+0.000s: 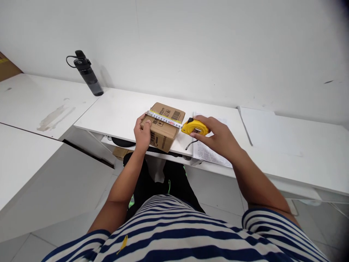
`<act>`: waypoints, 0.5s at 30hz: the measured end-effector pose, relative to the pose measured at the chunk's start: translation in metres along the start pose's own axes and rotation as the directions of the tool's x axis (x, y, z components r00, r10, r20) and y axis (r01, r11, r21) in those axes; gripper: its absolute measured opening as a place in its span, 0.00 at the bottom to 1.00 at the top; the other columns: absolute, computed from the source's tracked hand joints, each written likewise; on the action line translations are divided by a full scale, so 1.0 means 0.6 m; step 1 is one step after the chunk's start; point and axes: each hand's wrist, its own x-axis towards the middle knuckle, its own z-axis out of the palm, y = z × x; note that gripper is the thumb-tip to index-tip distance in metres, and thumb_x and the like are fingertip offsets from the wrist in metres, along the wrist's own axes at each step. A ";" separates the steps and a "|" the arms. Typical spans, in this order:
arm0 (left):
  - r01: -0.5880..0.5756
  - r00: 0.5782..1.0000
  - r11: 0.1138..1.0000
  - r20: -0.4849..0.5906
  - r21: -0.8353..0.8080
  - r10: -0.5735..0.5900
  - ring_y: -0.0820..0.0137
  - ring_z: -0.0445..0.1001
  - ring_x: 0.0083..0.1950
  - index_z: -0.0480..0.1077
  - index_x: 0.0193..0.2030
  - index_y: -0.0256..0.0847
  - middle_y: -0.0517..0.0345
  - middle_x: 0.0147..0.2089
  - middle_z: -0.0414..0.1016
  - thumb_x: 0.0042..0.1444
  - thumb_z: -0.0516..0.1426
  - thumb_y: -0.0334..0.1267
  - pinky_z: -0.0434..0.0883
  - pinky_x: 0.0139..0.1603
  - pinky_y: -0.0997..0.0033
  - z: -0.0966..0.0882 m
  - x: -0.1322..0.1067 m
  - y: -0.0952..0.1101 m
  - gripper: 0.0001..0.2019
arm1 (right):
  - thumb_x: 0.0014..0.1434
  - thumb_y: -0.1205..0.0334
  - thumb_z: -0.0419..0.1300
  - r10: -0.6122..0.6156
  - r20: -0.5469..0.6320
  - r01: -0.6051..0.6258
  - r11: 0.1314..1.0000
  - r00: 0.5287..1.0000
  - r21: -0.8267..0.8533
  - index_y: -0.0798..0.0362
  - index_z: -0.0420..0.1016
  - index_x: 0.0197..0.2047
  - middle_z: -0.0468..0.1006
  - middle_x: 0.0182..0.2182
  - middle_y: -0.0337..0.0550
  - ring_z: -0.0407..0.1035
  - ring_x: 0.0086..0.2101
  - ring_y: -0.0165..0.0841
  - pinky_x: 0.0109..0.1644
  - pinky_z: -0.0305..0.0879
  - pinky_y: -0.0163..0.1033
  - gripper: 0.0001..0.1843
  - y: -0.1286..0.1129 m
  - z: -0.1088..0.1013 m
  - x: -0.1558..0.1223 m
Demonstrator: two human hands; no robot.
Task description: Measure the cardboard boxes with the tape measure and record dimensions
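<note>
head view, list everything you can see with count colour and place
cardboard box: 1, brown, on the desk near its front edge
tape measure: 1, yellow case, right of the box, blade drawn across the box top
printed sheet: 1, white, on the desk under the right hand
water bottle: 1, black, back left corner of the desk
desk: 1, white, against the wall
striped shirt: 1, blue and white, bottom of view
left hand: 1, gripping the box's left end at the blade's end
right hand: 1, holding the tape measure case

Numerals 3 through 9 on the yellow tape blade (164, 119)
</note>
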 end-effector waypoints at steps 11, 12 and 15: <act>0.011 1.000 1.000 -0.015 0.016 -0.010 0.59 0.77 0.64 0.78 0.56 0.42 0.49 0.61 0.82 0.60 0.61 0.41 0.72 0.69 0.61 -0.007 0.000 0.001 0.18 | 0.68 0.40 0.58 -0.059 -0.014 0.058 0.993 0.998 -0.106 0.39 0.70 0.68 0.83 0.50 0.47 0.75 0.44 0.46 0.39 0.70 0.46 0.29 -0.014 0.005 0.022; 0.014 1.000 1.000 -0.016 0.018 -0.014 0.58 0.77 0.64 0.78 0.56 0.42 0.49 0.61 0.81 0.60 0.61 0.41 0.72 0.69 0.61 -0.007 0.000 0.001 0.18 | 0.68 0.41 0.58 -0.069 -0.020 0.066 0.990 0.997 -0.121 0.40 0.70 0.69 0.83 0.50 0.47 0.75 0.44 0.46 0.39 0.69 0.45 0.29 -0.019 0.003 0.027; 0.026 1.000 0.999 -0.010 0.021 -0.026 0.58 0.78 0.63 0.78 0.56 0.41 0.48 0.61 0.81 0.60 0.62 0.41 0.73 0.68 0.60 -0.005 0.000 0.002 0.18 | 0.68 0.42 0.58 -0.106 -0.033 0.100 0.983 0.994 -0.152 0.42 0.69 0.70 0.83 0.51 0.48 0.76 0.43 0.45 0.39 0.68 0.45 0.30 -0.037 0.003 0.053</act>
